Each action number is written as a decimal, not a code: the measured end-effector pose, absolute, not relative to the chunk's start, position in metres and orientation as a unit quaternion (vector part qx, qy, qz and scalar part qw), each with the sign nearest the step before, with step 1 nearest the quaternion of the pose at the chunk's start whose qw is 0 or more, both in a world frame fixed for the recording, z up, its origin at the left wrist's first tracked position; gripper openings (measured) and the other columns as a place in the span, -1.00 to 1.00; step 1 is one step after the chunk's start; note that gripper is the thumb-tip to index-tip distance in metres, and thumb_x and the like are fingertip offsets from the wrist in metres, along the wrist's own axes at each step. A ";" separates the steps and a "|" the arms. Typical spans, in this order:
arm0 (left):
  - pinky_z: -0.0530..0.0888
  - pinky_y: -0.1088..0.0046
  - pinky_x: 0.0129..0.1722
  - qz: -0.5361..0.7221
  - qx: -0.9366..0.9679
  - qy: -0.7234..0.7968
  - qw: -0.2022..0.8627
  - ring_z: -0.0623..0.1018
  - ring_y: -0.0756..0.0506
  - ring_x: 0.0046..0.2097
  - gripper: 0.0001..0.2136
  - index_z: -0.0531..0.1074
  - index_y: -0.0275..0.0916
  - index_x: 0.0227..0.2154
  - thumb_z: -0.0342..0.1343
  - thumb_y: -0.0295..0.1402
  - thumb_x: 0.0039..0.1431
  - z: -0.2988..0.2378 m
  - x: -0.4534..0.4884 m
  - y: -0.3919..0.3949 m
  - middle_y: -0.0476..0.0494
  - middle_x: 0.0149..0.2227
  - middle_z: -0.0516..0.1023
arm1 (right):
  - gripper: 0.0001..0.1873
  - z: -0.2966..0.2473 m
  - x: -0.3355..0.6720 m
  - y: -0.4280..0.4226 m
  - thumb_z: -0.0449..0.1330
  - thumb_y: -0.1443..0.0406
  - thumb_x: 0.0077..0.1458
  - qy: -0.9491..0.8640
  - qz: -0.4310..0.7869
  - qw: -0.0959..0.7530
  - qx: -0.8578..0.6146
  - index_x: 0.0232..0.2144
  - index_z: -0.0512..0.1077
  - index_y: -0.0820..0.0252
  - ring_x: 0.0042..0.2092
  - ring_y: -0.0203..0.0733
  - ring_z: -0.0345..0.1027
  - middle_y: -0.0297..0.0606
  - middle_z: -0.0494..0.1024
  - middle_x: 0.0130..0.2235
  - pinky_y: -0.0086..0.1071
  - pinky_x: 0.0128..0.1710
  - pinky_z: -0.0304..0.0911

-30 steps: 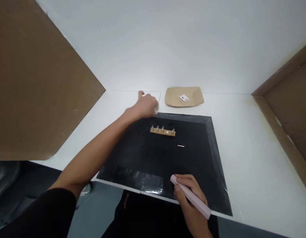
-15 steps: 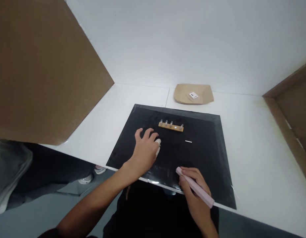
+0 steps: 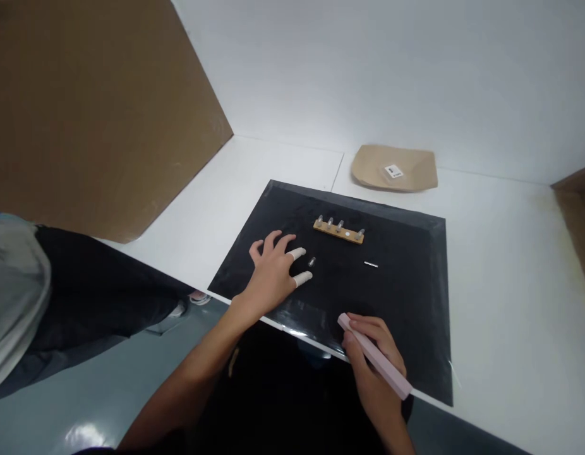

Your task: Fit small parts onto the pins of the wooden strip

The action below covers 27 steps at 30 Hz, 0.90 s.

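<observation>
My left hand (image 3: 272,272) is open over the black mat (image 3: 397,303), its fingers spread. White covers sit on its thumb and index finger. Just off those two fingertips lies a small shiny, partly clear piece (image 3: 312,261); its exact kind is too small to make out. My right hand (image 3: 375,354) is closed around a pale pink, faceted stick (image 3: 378,360), held slanting at the mat's front edge. Farther back, a narrow wooden strip (image 3: 338,232) carries several small clear caps standing upright, with a white round spot between two of them. A thin silver pin (image 3: 371,264) rests right of the strip.
A brown paper tray (image 3: 420,170) holding a small clear box with a white label (image 3: 393,171) stands at the back of the white table (image 3: 501,278). Brown panels flank the table, the larger one (image 3: 98,114) at left. Another person's dark trouser leg (image 3: 103,291) shows at lower left.
My left thumb and index finger have spread apart, and the small shiny piece now shows beside them. My right hand keeps its hold on the pink stick. The camera view has shifted.
</observation>
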<state>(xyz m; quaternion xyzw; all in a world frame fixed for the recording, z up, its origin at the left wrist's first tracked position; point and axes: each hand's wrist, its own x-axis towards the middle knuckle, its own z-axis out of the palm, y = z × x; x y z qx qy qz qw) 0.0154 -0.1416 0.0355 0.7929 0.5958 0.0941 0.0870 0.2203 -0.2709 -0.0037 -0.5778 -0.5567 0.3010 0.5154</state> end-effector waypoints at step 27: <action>0.07 -0.24 0.25 0.247 0.713 0.644 0.123 0.24 -0.42 0.42 -0.89 0.70 0.12 -0.21 0.30 -0.13 0.29 0.005 0.037 -0.155 -0.03 0.33 0.47 | -0.87 -0.001 0.199 -0.274 0.35 0.28 0.23 -0.368 0.244 0.594 -0.673 -0.16 0.61 0.14 -0.22 -0.24 0.61 -0.17 0.56 -0.02 -0.33 -0.22 0.66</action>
